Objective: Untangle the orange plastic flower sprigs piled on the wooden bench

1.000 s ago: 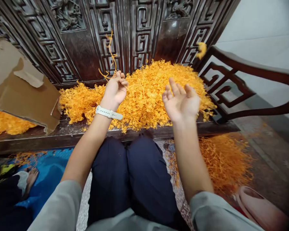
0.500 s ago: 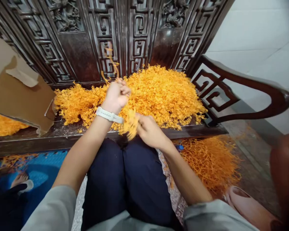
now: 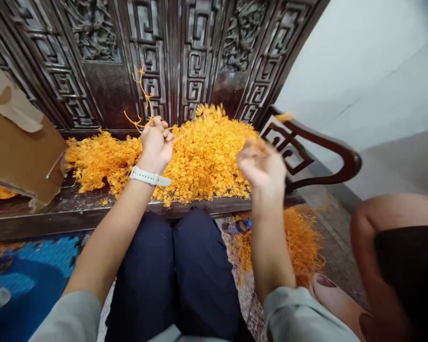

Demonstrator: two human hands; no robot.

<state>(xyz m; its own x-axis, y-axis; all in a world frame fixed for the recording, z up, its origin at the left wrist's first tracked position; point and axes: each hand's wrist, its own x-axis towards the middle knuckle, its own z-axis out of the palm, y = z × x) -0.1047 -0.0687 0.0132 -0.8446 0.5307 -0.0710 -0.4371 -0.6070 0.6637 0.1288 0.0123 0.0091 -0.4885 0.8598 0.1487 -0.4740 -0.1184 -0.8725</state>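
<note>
My left hand, with a pale watch on its wrist, is closed around thin orange plastic-looking stems that stick up past the fingers. Out to the right, my right hand is raised with its fingers curled, smeared by motion. An orange tint shows at its fingertips, but what it grips is unclear. A blurred yellow-orange piece appears above it, near the armrest. Behind and between both hands lies a heap of frilly yellow-orange artificial sprigs on a dark wooden bench.
A cardboard box stands on the bench at left. The carved backrest rises behind; a curved armrest bounds the right. Bare orange stems are piled on the floor, beside another person's leg. A blue mat lies lower left.
My right hand has swung up and right, away from the left hand; the yellow-orange sprig between them is gone from there. My left hand still holds stems. The view has shifted right.
</note>
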